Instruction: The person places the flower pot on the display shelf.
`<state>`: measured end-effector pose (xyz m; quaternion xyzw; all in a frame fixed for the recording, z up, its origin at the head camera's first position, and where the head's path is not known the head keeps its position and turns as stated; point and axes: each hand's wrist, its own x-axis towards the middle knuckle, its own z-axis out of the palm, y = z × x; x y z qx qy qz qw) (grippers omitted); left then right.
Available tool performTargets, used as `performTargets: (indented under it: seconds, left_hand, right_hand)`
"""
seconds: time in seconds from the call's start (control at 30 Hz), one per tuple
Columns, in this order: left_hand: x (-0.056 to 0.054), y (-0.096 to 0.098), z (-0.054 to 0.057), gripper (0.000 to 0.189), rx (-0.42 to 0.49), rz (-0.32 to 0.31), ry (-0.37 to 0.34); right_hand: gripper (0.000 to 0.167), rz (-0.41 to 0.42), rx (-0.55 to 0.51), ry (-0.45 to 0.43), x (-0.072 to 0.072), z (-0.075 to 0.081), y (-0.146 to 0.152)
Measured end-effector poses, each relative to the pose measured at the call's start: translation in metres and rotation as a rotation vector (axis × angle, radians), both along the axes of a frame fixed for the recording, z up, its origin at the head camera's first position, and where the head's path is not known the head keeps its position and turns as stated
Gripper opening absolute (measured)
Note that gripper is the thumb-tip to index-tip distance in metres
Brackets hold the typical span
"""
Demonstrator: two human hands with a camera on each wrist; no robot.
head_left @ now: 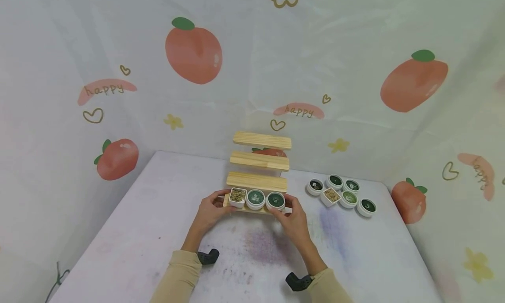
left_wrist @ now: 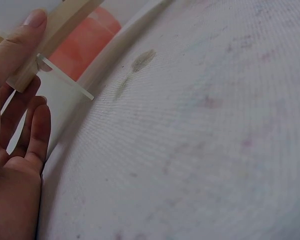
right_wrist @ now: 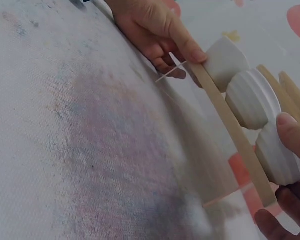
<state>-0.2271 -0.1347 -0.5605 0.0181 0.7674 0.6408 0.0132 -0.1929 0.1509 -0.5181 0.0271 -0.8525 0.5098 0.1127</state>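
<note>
A tiered wooden display stand (head_left: 257, 182) stands at the middle of the table. Its lowest board (right_wrist: 230, 130) carries a square white pot with speckled brown-green contents (head_left: 238, 197) and two round white pots with dark green contents, the middle one (head_left: 255, 199) and the right one (head_left: 275, 201). My left hand (head_left: 209, 215) grips the board's left end, thumb against the front by the square pot, fingers lower down behind the end. My right hand (head_left: 295, 222) holds the right round pot between thumb and fingers; some fingertips are hidden behind it.
To the right on the white, stained table (head_left: 189, 246) stands a cluster of several pots, among them a square one (head_left: 330, 197) and a light green one (head_left: 349, 199). A clear support plate (left_wrist: 67, 77) juts from under the board. A fruit-printed cloth (head_left: 221, 105) hangs behind.
</note>
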Motion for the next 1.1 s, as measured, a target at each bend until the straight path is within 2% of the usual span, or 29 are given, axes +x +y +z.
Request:
performTargets:
  seconds: [0.37,0.6,0.9,1.1]
  left_hand:
    - [0.0,-0.001,-0.001,0.066,0.003,-0.005,-0.002]
    - [0.001,-0.002,0.003,0.065,0.01,-0.005,0.009]
    - [0.0,-0.002,0.0,0.064,0.013,-0.003,0.006]
    - [-0.001,-0.002,-0.001,0.065,0.012,-0.009,0.007]
  right_hand:
    - [0.065,0.037,-0.003,-0.028,0.004,0.005,0.0]
    - [0.061,0.05,0.02,-0.038,0.004,0.012,0.005]
    - [0.057,0.011,0.028,-0.064,0.003,0.019,0.022]
    - [0.057,-0.025,0.089,-0.049,0.001,0.02,0.036]
